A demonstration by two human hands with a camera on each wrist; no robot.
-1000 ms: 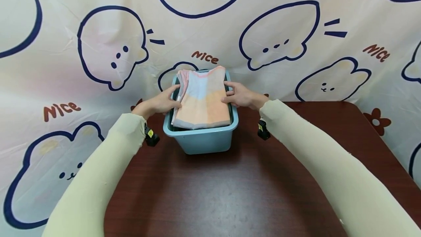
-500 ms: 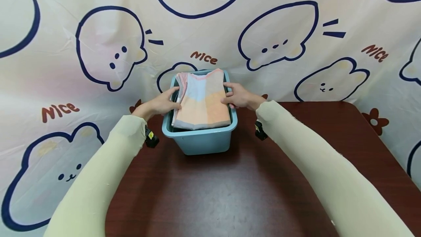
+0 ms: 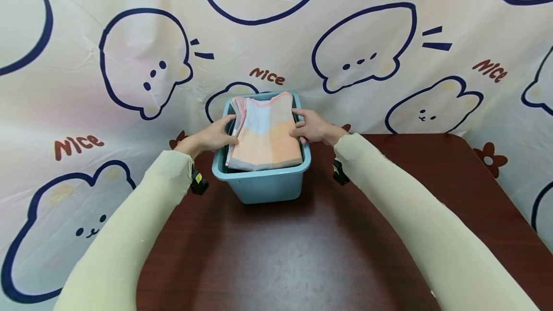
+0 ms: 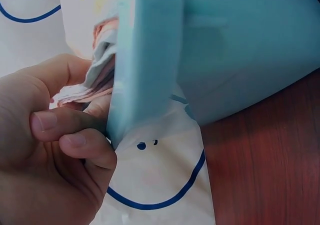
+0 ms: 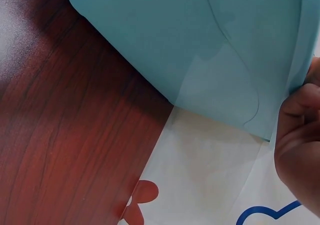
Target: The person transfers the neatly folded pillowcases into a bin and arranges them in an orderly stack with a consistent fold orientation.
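A folded garment [image 3: 264, 145] in orange, pale blue and grey blocks, with a curved pink-edged neckline, lies in the mouth of a light blue plastic basin [image 3: 272, 187]. My left hand [image 3: 213, 134] grips its left side, thumb on top. In the left wrist view, the left hand [image 4: 45, 135] has the garment's layered edge [image 4: 102, 60] between thumb and fingers, beside the basin rim. On the opposite side my right hand [image 3: 314, 126] holds the garment's right edge. The right wrist view shows the right hand [image 5: 300, 145] partly, against the basin's rim; its fingertips are hidden.
The basin stands at the back of a dark red-brown wooden table [image 3: 276, 253]. Right behind it hangs a pale curtain [image 3: 259, 47] printed with blue outlined cartoon shapes. Each wrist wears a small black device [image 3: 198, 184].
The garment has sunk a little lower, its far edge dropping toward the basin's back rim. Both hands keep their hold at its sides and have moved only slightly.
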